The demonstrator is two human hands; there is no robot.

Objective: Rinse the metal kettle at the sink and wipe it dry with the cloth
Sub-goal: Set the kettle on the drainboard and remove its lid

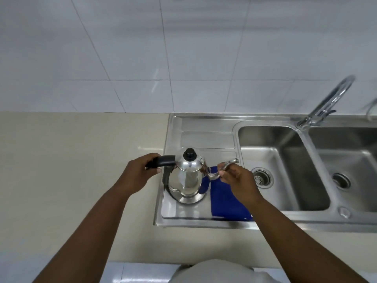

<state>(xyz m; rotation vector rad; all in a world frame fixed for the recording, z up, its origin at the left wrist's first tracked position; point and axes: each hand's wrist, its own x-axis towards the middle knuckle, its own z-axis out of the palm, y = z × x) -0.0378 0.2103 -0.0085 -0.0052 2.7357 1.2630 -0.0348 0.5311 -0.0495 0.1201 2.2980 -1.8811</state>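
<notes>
A shiny metal kettle point(186, 178) with a black lid knob and a black handle stands upright on the sink's steel drainboard point(206, 137). My left hand point(138, 172) grips the black handle on the kettle's left side. My right hand point(238, 180) holds the thin curved spout on its right. A blue cloth point(226, 203) lies flat on the drainboard just right of the kettle, partly under my right hand and wrist.
A double-basin steel sink point(285, 170) lies to the right, each basin with a drain. A curved chrome tap point(326, 101) rises behind the divider. Beige counter point(71, 170) spreads to the left, and a white tiled wall point(163, 48) stands behind.
</notes>
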